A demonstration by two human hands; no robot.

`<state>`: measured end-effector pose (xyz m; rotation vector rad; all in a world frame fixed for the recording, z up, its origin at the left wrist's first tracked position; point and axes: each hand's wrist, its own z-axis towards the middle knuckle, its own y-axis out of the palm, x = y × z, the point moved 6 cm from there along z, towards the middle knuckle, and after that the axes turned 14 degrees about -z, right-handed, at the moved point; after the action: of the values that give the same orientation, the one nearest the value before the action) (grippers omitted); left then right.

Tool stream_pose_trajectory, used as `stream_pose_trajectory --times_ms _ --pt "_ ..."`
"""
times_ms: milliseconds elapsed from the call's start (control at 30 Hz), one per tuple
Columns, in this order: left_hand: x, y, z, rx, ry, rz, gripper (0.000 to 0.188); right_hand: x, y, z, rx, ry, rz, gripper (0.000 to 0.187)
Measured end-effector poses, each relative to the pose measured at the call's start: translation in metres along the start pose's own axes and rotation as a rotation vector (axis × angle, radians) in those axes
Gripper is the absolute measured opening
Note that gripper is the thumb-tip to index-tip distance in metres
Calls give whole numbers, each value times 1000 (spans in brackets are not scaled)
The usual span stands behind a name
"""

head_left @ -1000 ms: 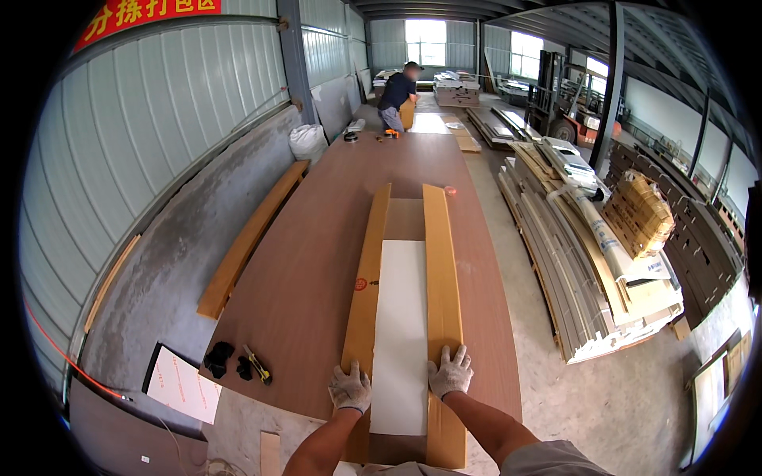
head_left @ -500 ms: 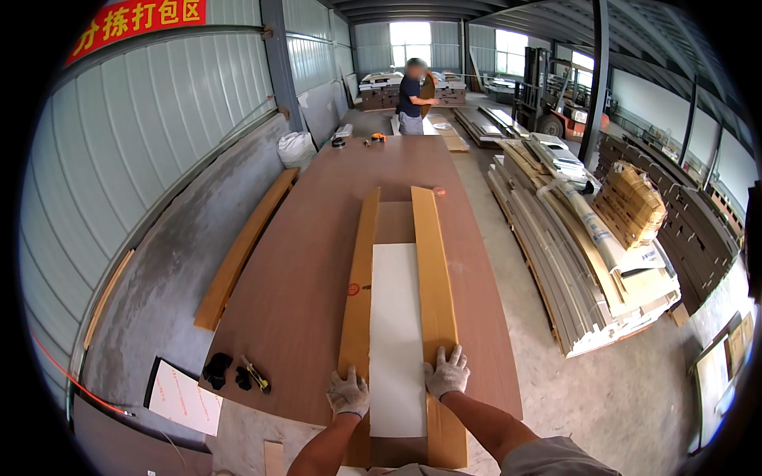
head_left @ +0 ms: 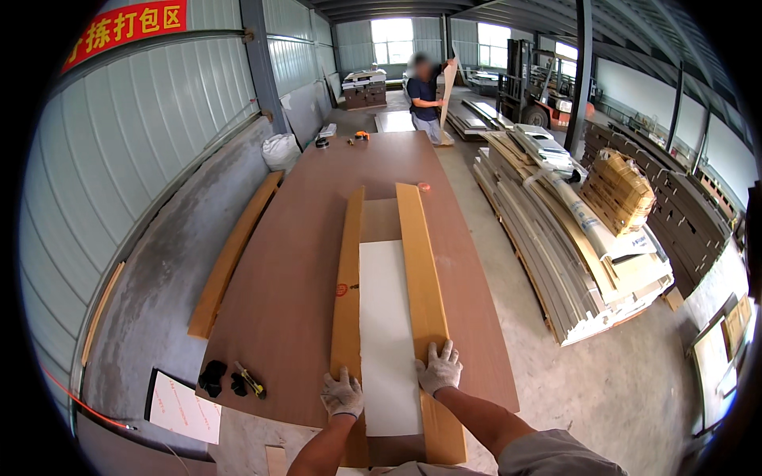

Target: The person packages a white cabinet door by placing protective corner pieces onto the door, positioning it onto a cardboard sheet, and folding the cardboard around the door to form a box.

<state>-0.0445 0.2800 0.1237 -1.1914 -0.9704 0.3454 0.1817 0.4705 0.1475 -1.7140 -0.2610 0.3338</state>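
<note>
A long brown cardboard box [head_left: 425, 278] lies lengthwise in front of me, its two long side flaps folded outward. Inside it rests a white rectangular panel [head_left: 386, 325], which stops short of the far end. My left hand [head_left: 343, 394], in a pale work glove, presses on the left flap near my end, fingers spread. On the right flap lies my right hand [head_left: 440, 368], gloved as well, its fingers stretched out beside the panel's edge. Neither hand grips anything. A large brown table [head_left: 278, 317] carries the box.
A yellow utility knife [head_left: 252, 382] and black items [head_left: 212, 378] lie at the table's near left corner. Tape rolls [head_left: 322, 143] sit at its far end. Stacked boards [head_left: 540, 262] stand on the right floor. Beyond the table, a co-worker [head_left: 426, 91] holds a sheet [head_left: 448, 87].
My view has swung slightly right. Both hands stay on the flaps, with little shift against the box. The co-worker's brown sheet now stands upright, farther right, with one arm raised along it.
</note>
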Motion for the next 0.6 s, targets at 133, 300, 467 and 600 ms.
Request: stream_pose_trajectory --times_ms 133,300,467,600 --pt "5 -15 -5 -21 -6 -46 70 -5 -22 -8 -61 -7 43 110" --pt "27 -46 -4 -127 -85 -158 84 16 -22 4 -50 71 127 117" --pt "0 -61 10 -428 -219 -550 72 124 -3 22 -48 248 285 50" --pt "-197 -36 94 -285 202 -111 38 185 63 67 -56 223 201 37"
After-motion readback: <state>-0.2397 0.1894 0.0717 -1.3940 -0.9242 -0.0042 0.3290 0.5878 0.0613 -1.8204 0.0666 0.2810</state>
